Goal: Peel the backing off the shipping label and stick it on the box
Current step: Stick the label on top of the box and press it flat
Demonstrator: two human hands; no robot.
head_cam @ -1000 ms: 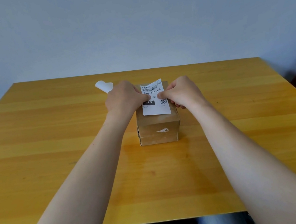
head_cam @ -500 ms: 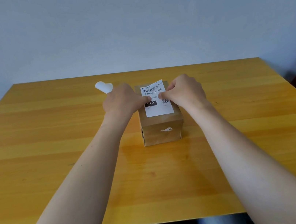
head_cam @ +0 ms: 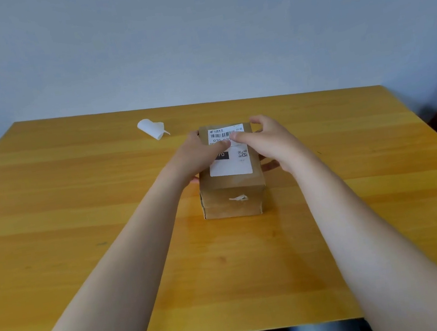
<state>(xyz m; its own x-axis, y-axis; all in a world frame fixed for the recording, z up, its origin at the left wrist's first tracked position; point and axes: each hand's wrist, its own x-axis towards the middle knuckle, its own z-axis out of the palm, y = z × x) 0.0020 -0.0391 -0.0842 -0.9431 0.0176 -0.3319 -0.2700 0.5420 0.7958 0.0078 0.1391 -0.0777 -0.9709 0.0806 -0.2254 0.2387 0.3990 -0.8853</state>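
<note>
Label point(head_cam: 230, 160) lies flat on top of box point(head_cam: 232, 188), mid-table point(head_cam: 77, 214). Left hand point(head_cam: 198, 154) and right hand point(head_cam: 267, 141) flank box, fingers spread; 2 fingertips meet on label, pressing it down. Curled backing point(head_cam: 152, 128) lies apart, far-left.

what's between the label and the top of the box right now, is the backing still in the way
Nothing visible. The label lies flat on the box top under both thumbs; the curled backing sits apart on the table, far left of the box.
</note>
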